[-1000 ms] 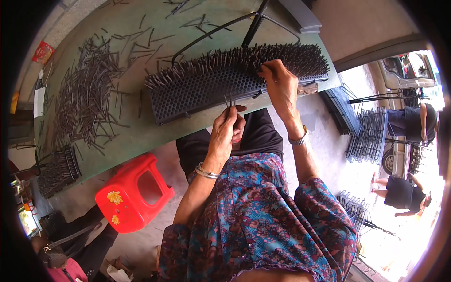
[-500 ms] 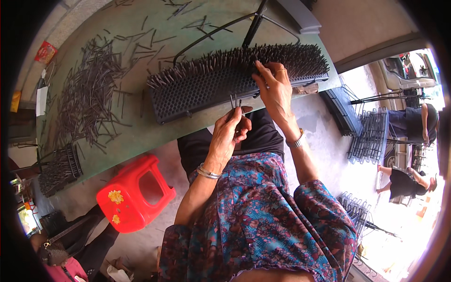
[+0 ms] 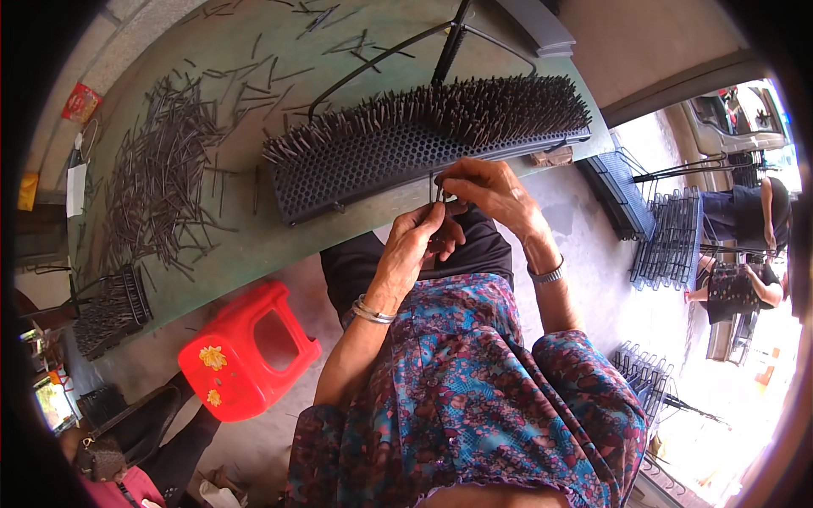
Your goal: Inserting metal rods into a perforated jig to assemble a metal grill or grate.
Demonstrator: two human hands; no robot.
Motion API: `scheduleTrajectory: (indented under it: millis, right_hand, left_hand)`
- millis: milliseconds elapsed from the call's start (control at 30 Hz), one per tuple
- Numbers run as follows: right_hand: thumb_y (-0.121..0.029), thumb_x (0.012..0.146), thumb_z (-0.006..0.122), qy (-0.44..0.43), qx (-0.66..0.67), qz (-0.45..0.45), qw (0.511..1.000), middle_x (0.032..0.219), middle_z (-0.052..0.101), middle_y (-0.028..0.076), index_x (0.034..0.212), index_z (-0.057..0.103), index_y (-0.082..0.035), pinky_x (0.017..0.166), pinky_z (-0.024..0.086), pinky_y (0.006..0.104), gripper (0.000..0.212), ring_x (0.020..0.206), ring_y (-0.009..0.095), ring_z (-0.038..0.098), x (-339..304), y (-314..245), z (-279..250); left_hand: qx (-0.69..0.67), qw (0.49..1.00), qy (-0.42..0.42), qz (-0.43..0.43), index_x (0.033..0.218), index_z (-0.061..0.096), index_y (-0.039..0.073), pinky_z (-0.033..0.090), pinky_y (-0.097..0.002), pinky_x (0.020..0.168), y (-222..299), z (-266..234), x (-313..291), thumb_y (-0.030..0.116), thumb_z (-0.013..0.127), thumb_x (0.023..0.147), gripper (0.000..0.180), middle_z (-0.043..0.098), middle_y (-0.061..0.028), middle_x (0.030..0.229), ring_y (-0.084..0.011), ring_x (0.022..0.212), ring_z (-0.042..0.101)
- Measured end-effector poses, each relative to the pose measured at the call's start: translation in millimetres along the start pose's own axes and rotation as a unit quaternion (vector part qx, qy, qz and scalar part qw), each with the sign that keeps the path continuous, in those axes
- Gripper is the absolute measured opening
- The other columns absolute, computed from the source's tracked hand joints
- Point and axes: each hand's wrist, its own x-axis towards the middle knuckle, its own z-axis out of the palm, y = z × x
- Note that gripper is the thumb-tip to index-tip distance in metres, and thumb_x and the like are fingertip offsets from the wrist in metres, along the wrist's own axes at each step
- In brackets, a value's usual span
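My left hand is closed on a few thin dark sticks that poke up past its thumb. Fingertips of my right hand pinch at the top of these sticks, so the two hands nearly meet at the near edge of the table. Just beyond them lies a long black perforated rack with round holes. Dense upright dark sticks fill its far rows and most of its right part, while bare holes show along the near left. How many sticks my left hand holds is hidden by the fingers.
Loose sticks lie heaped on the green table at left. A bent metal frame stands behind the rack. Near the table's front are a red stool and a seated person's legs. More racks and two people stand at right.
My right hand has come down and back from the upright sticks in the rack to the sticks at my left hand. My left hand has stayed almost in place.
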Motion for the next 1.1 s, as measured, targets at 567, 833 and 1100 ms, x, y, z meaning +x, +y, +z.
scheduleTrajectory:
  millis: [567,833,1100]
  right_hand:
    - [-0.001,0.089,0.061,0.352,-0.174,-0.203,0.897,0.079,0.068,0.009,0.095,0.060,0.000,0.066,0.051,0.0261,0.006,0.077,0.017,0.071,14.4,2.2,-12.2]
    - [-0.002,0.089,0.062,0.353,-0.186,-0.215,0.891,0.079,0.067,0.011,0.095,0.062,-0.001,0.063,0.051,0.0277,0.007,0.076,0.018,0.071,23.0,10.5,-10.1]
    - [-0.005,0.091,0.061,0.315,-0.199,-0.159,0.914,0.084,0.070,0.009,0.097,0.062,0.000,0.063,0.052,0.0230,0.008,0.078,0.014,0.071,19.1,8.0,-14.8]
  left_hand:
    - [-0.015,0.999,-0.022,-0.022,0.125,0.054,-0.002,0.051,-0.0275,0.066,-11.4,-7.6,5.2,0.042,0.044,0.100,0.052,0.068,-0.0139,0.100,-0.0168,0.083,0.065]
    - [-0.027,0.999,-0.001,-0.039,0.117,0.060,-0.002,0.049,-0.0250,0.063,-11.6,-1.1,2.3,0.041,0.045,0.100,0.048,0.069,-0.0096,0.090,-0.0124,0.076,0.064]
    - [-0.002,1.000,-0.013,-0.028,0.114,0.061,-0.002,0.048,-0.0239,0.057,-15.3,0.5,2.2,0.040,0.044,0.101,0.047,0.068,-0.0082,0.086,-0.0106,0.070,0.061]
